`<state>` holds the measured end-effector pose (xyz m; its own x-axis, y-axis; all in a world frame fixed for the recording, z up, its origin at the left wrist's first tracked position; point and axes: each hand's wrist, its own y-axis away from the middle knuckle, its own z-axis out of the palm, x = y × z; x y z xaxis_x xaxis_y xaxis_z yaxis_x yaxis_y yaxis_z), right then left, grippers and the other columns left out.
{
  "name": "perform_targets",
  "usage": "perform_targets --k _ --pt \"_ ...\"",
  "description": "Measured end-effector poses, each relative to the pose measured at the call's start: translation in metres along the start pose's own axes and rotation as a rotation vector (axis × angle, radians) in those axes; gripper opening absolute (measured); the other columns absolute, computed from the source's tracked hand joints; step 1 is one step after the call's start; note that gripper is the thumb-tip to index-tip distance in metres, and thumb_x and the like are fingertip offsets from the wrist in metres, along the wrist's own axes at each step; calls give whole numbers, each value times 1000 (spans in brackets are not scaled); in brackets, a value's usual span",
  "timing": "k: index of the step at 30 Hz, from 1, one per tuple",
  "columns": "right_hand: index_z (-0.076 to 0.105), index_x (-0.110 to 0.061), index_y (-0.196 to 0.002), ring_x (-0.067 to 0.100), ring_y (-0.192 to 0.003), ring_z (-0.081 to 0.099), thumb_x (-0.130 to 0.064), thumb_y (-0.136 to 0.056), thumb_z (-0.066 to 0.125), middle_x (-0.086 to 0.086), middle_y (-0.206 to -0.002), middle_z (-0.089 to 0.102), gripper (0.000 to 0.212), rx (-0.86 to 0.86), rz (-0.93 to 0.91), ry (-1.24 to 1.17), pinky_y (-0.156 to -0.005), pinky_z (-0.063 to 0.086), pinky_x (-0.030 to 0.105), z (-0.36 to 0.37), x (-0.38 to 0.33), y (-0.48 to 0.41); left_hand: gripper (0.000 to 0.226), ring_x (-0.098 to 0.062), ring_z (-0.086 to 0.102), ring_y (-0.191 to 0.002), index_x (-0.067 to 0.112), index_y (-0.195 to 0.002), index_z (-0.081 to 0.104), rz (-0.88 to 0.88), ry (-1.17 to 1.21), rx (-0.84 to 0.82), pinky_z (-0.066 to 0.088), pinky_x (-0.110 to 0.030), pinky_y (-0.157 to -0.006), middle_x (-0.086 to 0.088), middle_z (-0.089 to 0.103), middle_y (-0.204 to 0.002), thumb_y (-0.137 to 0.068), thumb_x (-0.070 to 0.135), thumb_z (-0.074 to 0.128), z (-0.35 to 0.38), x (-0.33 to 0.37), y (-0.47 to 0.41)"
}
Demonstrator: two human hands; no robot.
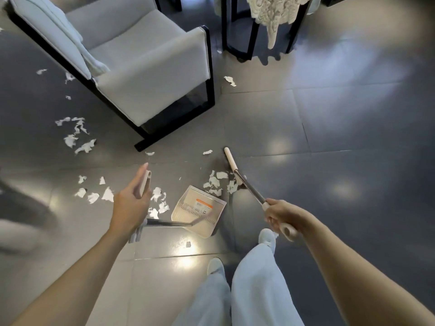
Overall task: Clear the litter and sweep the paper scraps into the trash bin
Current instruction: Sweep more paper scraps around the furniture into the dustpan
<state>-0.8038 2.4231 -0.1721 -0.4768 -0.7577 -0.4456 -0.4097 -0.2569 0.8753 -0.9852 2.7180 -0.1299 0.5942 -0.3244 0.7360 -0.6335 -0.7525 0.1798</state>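
— Pale denim legs and white shoes nearest, on a grey tiled floor. What are the hands doing?

— The right hand has its fingers curled tight round the broom grip. The shaft slants away and its head is down on the tiles.

— And the other?

— The left hand holds the dustpan by the top of its long handle. The forefinger lies straight along it. I cannot tell about the rest of the fingers; they are behind the handle.

— Where is the pan itself?

— Flat on the floor between the two hands, just ahead of the shoes.

— And the paper?

— White scraps lie bunched between the pan's far edge and the broom head, touching the head. More lie just left of the pan, under the left hand, and others trail off to the left.

— Further out?

— A grey chair with a black frame, scraps strewn to its left. One scrap lies beyond it, near a black table with a cream cloth hanging from it.
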Motion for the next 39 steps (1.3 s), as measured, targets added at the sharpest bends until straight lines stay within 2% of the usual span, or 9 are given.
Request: perform_targets --k 4,7,10,14,17,22,26,30,39 --pt "50 -9 -101 5 -32 32 2 -94 36 3 -56 38 19 -45 -13 -130 -33 29 13 -7 -23 18 69 -6 35 -49 80 -116 36 -7 33 -40 41 -15 -52 -1 41 -67 -94 19 58 -1 -21 3" --pt "48 -16 -117 5 -34 32 7 -91 34 4 -60 38 37 -43 -8 -85 -32 30 12 -14 -42 23 66 -11 44 -68 74 -122 38 -24 51 -80 44 -21 -69 0 50 -88 -94 18 59 4 -28 5" --pt "42 -24 -120 6 -31 34 8 -90 36 5 -59 40 44 -16 -10 7 -33 31 12 -15 -54 21 63 -12 42 -66 67 -127 40 -51 45 -45 43 -20 -66 0 49 -85 -94 16 59 13 -30 3" --pt "50 -8 -96 15 -41 42 -4 -91 37 10 -62 48 14 29 -7 239 -43 39 23 -12 -57 7 57 -6 44 -58 64 -130 39 -70 64 26 47 -19 -68 14 46 -71 -96 22 57 33 -22 -2" --pt "56 -5 -85 21 -53 48 -15 -92 33 11 -67 57 26 40 36 478 -54 42 28 -8 -53 -4 62 -7 49 -54 70 -124 35 -80 71 13 49 -26 -65 10 51 -71 -96 18 54 41 -11 -19" --pt "57 -8 -102 11 -50 33 -14 -94 43 4 -69 45 17 -9 124 230 -42 31 19 10 -54 -12 63 13 56 -75 58 -134 42 -69 76 4 42 -8 -70 31 51 -100 -95 10 55 51 -5 -37" --pt "58 -12 -103 10 -45 35 -7 -88 55 4 -67 45 16 -142 168 327 -39 31 17 14 -55 2 61 -13 57 -95 48 -141 41 12 67 -30 49 -27 -86 12 56 -123 -95 11 55 58 5 -49" --pt "56 -14 -106 21 -53 41 -4 -81 50 8 -66 49 28 -216 138 539 -54 37 28 -1 -44 22 61 -42 57 -103 58 -137 38 -3 45 -74 55 -54 -83 1 57 -129 -96 16 54 51 8 -55" --pt "54 -22 -115 13 -39 39 -1 -83 46 6 -62 49 39 -96 108 374 -39 37 20 -6 23 75 64 -21 53 -125 58 -133 42 141 116 -258 54 -41 -94 14 46 -139 -95 8 58 55 12 -30"
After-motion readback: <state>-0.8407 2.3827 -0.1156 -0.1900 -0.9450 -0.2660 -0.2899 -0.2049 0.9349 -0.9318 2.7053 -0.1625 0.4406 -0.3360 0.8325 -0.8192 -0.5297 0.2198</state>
